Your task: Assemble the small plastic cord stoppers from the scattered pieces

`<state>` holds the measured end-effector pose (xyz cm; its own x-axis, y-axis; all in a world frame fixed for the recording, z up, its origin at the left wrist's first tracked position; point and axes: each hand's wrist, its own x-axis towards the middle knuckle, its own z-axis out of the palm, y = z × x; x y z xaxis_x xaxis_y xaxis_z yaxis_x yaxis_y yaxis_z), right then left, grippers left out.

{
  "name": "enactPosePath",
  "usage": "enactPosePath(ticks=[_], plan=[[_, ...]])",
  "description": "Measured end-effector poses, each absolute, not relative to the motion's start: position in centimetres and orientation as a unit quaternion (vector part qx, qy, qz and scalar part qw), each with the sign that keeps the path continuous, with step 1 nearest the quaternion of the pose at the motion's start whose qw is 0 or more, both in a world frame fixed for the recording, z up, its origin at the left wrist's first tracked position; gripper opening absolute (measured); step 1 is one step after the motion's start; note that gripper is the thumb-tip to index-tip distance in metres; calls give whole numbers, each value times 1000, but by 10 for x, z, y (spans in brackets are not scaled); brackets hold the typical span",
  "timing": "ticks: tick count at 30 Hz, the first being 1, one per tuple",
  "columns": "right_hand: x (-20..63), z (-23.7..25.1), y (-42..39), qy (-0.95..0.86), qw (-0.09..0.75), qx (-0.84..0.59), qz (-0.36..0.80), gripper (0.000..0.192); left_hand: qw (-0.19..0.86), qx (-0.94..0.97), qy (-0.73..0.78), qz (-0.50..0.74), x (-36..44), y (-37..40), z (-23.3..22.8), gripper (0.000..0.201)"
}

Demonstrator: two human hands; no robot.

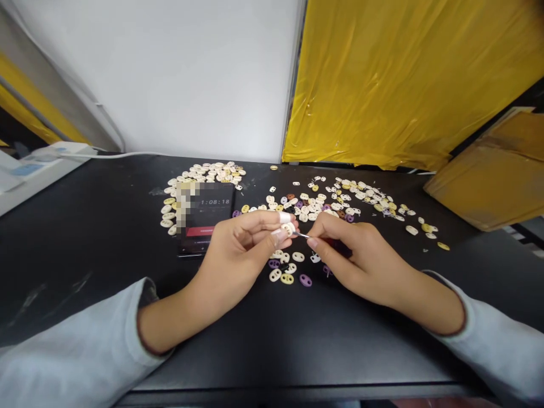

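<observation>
My left hand pinches a small cream oval piece between thumb and fingers; one fingertip is wrapped in white tape. My right hand grips a thin metal pointed tool whose tip touches that piece. Both hands hover just above the black table. Directly beneath them lies a small cluster of cream, yellow and purple oval pieces.
A phone showing a timer lies left of the hands, with a heap of cream pieces behind it. More pieces are scattered at the back right. A cardboard box stands at the right, a white device at the left.
</observation>
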<state>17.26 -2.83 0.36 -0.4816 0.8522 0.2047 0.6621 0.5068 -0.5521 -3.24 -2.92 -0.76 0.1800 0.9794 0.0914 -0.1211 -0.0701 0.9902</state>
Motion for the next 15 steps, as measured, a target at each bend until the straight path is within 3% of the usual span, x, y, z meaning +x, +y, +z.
enactPosePath(ticks=[10, 15], plan=[[171, 5, -27, -868, 207, -409, 190, 11, 571, 561, 390, 455, -34, -27, -6, 12], [165, 3, -32, -825, 260, -436, 247, 10, 547, 549, 405, 486, -33, -28, -3, 13]])
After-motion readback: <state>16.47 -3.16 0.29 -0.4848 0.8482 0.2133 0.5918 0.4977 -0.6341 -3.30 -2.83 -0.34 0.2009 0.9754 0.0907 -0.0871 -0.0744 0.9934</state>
